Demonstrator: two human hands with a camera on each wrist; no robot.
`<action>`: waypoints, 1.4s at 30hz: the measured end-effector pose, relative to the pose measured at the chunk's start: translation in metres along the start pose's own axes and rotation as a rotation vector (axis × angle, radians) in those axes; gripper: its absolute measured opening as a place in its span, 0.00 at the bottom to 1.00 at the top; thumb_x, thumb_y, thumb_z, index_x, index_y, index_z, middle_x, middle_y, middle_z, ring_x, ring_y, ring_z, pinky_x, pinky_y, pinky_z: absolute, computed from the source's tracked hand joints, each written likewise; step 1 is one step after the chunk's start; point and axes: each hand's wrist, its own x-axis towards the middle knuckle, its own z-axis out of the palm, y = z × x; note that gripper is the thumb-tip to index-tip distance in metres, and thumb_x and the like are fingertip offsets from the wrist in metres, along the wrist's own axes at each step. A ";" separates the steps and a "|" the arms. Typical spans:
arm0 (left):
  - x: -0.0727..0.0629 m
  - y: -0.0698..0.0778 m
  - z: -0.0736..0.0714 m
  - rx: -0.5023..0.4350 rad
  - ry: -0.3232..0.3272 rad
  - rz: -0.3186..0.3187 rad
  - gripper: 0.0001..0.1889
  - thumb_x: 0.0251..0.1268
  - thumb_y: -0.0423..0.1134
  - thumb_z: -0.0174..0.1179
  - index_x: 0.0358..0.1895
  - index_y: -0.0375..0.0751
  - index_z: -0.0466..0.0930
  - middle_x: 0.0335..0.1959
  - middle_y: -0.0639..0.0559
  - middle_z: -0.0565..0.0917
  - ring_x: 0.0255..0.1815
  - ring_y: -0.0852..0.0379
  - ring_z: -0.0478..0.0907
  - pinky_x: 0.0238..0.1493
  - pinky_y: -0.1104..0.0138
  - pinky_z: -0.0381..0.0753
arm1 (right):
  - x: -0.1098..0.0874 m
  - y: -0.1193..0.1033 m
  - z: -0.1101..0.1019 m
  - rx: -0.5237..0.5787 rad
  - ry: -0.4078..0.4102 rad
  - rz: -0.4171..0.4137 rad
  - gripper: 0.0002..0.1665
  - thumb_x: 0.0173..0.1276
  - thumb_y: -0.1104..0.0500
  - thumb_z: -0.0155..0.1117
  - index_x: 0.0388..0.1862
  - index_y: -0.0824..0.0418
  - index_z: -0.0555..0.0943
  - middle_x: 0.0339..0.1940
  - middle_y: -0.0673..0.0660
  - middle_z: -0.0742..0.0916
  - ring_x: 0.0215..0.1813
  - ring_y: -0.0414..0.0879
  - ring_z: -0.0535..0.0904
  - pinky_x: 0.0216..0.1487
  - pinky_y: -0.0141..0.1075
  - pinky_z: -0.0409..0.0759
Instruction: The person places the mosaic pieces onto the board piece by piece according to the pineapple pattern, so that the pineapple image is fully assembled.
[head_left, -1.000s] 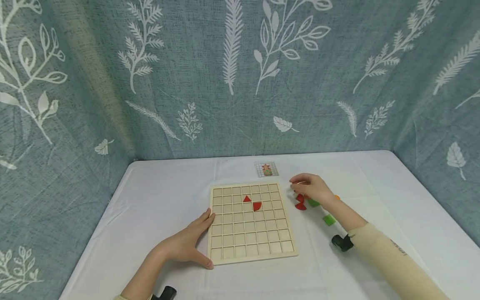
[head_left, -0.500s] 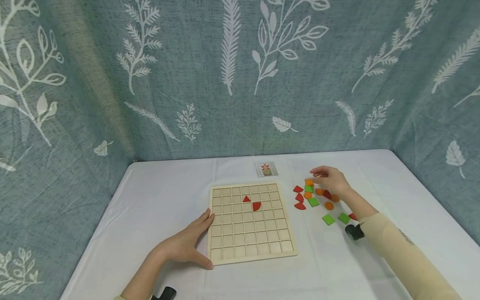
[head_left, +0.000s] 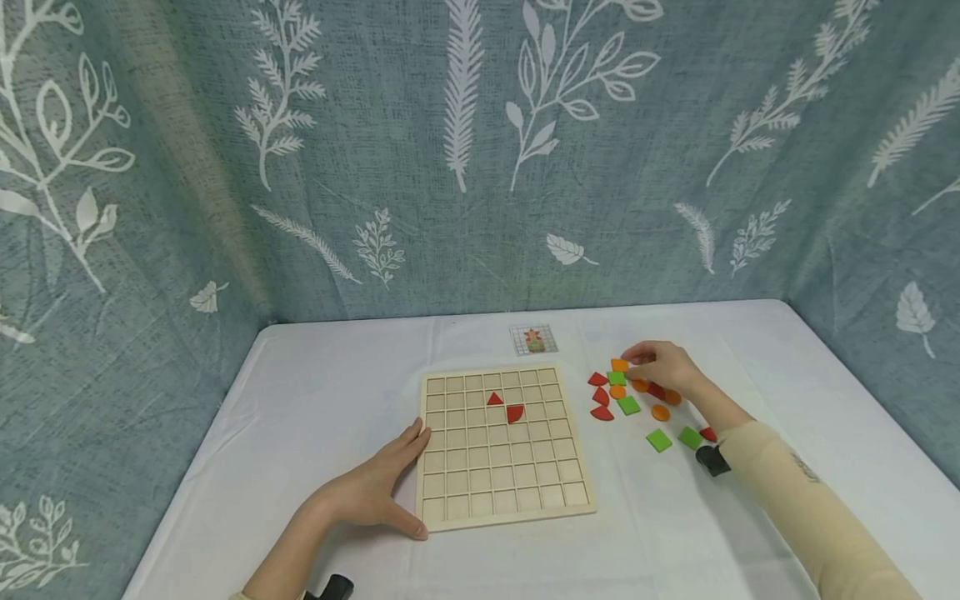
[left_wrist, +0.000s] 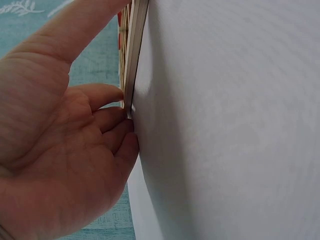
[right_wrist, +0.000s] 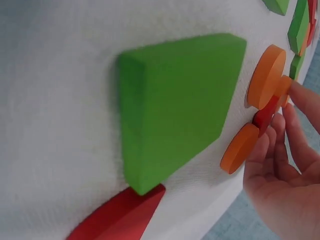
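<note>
1. Dipping lower in the head view, the right hand (head_left: 663,367) has brought its fingertips in beside the orange square (head_left: 619,365) and the closest orange disc (head_left: 639,386), right of the board on the white worktop (head_left: 300,400). This suggests a loose piece is being singled out; none is plainly lifted.

2. Also in the head view, a second ago that hand hung nearer the board (head_left: 487,477) and hid much of the group; now the three red wedges (head_left: 601,397) show fully. The board lies as it did, flat mid-worktop, with the red triangle (head_left: 495,399) and red quarter-round (head_left: 515,413) in the same cells and the picture card (head_left: 534,339) beyond it.

3. In the left wrist view, the left hand (left_wrist: 65,135) has a wide grip, thumb and fingers spread along the board's edge, its place unchanged from the earlier head views.

4. In the right wrist view, the right grip looks narrow, fingertips close together at orange pieces past a big-looking green square (right_wrist: 182,107); whether it pinches one, I cannot tell.
</note>
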 end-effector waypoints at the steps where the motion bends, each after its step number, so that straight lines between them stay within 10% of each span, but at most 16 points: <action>1: 0.000 0.000 0.000 0.001 0.001 0.002 0.67 0.33 0.53 0.80 0.76 0.30 0.47 0.78 0.34 0.41 0.77 0.35 0.38 0.71 0.41 0.46 | 0.001 0.000 0.000 -0.004 0.001 0.007 0.20 0.67 0.57 0.65 0.55 0.67 0.79 0.47 0.63 0.82 0.43 0.53 0.75 0.43 0.38 0.78; 18: 0.000 0.001 -0.001 0.010 0.000 -0.010 0.67 0.34 0.54 0.80 0.77 0.31 0.47 0.79 0.36 0.41 0.78 0.36 0.38 0.72 0.42 0.47 | -0.002 -0.011 0.006 0.031 0.114 -0.058 0.25 0.64 0.49 0.70 0.53 0.65 0.82 0.46 0.62 0.86 0.43 0.53 0.81 0.41 0.37 0.80; 42: -0.001 -0.001 0.001 0.007 -0.002 -0.012 0.67 0.34 0.53 0.80 0.77 0.32 0.47 0.79 0.36 0.40 0.78 0.36 0.38 0.72 0.42 0.47 | -0.017 -0.068 0.075 0.387 -0.069 -0.188 0.21 0.61 0.55 0.72 0.51 0.63 0.83 0.42 0.55 0.88 0.44 0.47 0.83 0.47 0.39 0.81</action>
